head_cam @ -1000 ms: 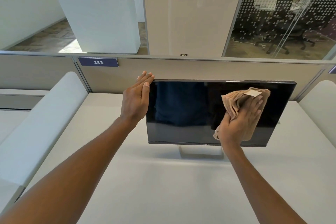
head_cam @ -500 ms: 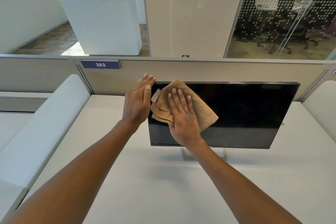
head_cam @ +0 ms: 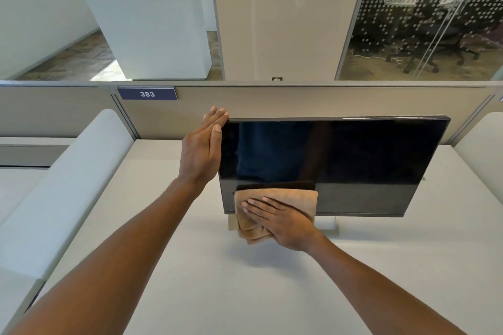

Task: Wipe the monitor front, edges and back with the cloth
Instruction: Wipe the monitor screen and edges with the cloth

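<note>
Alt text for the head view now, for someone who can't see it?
The right hand presses a tan cloth flat against the lower left corner of a dark monitor on a white desk. The left hand braces the monitor's left edge, fingers straight.

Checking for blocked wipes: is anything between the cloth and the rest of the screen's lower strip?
Nothing visible. The right hand presses the cloth on the lower left corner of the monitor; the strip rightward is bare, and the left hand rests at the upper left edge.
</note>
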{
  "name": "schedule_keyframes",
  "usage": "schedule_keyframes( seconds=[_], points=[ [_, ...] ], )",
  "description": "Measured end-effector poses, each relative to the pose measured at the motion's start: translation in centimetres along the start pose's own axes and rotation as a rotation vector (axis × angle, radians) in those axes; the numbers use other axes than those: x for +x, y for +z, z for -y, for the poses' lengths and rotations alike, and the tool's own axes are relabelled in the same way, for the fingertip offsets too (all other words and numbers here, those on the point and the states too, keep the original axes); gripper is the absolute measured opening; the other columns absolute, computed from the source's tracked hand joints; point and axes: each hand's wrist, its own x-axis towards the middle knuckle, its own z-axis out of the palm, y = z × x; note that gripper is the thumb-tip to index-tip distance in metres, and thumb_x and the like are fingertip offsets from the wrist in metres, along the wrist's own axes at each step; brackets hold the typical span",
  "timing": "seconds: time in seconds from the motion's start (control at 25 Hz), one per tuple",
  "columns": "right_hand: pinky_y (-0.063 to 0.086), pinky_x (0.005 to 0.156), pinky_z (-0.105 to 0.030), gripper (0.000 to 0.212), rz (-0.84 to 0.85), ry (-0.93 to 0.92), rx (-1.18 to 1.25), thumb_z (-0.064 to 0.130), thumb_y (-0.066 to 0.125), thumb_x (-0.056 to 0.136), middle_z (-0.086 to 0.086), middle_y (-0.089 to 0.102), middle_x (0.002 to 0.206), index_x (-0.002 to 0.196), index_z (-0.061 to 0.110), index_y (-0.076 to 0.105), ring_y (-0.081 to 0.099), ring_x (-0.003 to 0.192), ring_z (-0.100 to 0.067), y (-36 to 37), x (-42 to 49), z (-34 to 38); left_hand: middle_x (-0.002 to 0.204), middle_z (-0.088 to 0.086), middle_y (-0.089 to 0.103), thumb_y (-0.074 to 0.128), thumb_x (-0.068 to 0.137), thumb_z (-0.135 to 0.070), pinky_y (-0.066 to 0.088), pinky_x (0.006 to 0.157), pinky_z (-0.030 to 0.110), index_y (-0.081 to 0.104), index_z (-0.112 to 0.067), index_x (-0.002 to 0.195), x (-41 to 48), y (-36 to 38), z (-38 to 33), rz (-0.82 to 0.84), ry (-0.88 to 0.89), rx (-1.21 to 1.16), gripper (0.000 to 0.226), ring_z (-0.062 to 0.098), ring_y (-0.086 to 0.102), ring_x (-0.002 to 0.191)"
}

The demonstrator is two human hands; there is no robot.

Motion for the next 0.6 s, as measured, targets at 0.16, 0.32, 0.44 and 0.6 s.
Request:
schedule_keyframes(
  seconds=[0.16, 0.32, 0.44, 0.6],
  points=[
    [0.005, 0.13, -0.042, 0.082, 0.1, 0.018, 0.086, 0.028, 0.054, 0.107, 0.004, -0.002, 0.177, 0.169, 0.022, 0.001, -0.003, 0.162, -0.017, 0.7, -5.3, -1.4, 0.153, -0.003, 0.056, 0.032, 0.114, -0.029, 0.035, 0.126, 0.036, 0.062, -0.016, 0.145, 0.0, 0.0, 0.0, -0.006, 0.011, -0.012, 0.045, 0.008, 0.04, 0.151],
    [0.014, 0.133, -0.04, 0.08, 0.075, 0.163, 0.121, 0.028, 0.05, 0.108, 0.008, -0.003, 0.177, 0.169, 0.026, -0.002, 0.0, 0.163, -0.013, 0.4, -9.8, -2.9, 0.153, -0.002, 0.056, 0.032, 0.114, -0.027, 0.034, 0.126, 0.037, 0.062, -0.015, 0.145, -0.1, 0.0, -0.1, -0.01, 0.012, -0.027, 0.045, 0.008, 0.04, 0.151],
    [0.014, 0.131, -0.042, 0.071, -0.111, 0.328, 0.106, 0.024, 0.038, 0.105, 0.004, 0.005, 0.178, 0.169, 0.021, 0.007, 0.012, 0.163, -0.018, -1.0, -11.0, -4.9, 0.154, -0.003, 0.055, 0.031, 0.114, -0.029, 0.034, 0.126, 0.036, 0.061, -0.016, 0.146, -0.2, 0.2, -0.1, -0.009, -0.003, -0.024, 0.046, 0.008, 0.039, 0.152],
    [0.009, 0.133, -0.049, 0.067, -0.493, 0.69, 0.254, 0.017, 0.042, 0.105, -0.006, 0.015, 0.176, 0.167, 0.009, 0.02, 0.015, 0.163, -0.031, -4.7, -9.5, -8.2, 0.155, -0.005, 0.054, 0.031, 0.114, -0.03, 0.034, 0.126, 0.037, 0.061, -0.018, 0.146, -0.2, 0.2, 0.2, -0.001, -0.007, -0.025, 0.045, 0.005, 0.037, 0.152]
  ],
)
